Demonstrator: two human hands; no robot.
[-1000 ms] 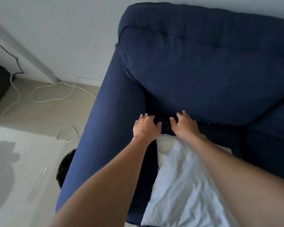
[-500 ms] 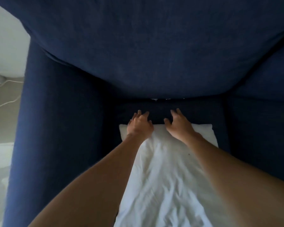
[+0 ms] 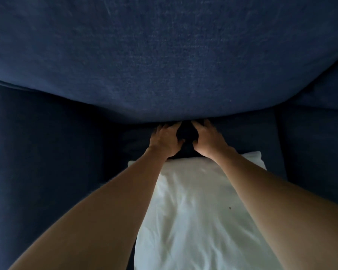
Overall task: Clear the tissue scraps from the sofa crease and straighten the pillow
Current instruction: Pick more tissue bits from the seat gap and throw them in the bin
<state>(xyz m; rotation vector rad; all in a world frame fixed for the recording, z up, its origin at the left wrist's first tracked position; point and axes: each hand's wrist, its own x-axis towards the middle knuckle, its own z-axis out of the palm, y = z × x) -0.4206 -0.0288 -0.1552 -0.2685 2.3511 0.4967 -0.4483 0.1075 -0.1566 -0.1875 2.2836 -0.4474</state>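
A white pillow [image 3: 199, 207] lies wrinkled on the dark blue sofa seat [image 3: 258, 137], lengthwise toward me. Both my hands are past its far end, at the crease under the back cushion [image 3: 164, 65]. My left hand [image 3: 165, 140] and my right hand [image 3: 208, 140] rest side by side on the seat, fingers spread, fingertips tucked into the dark crease [image 3: 186, 123]. No tissue scraps show; the crease between the hands is in deep shadow. I see nothing held in either hand.
The sofa armrest [image 3: 37, 152] rises at the left. A second seat cushion [image 3: 316, 149] lies to the right, past a seam. The back cushion overhangs the crease.
My head has leaned in close, so floor and wall are out of view. Both hands slid forward off the pillow's far edge to the crease.
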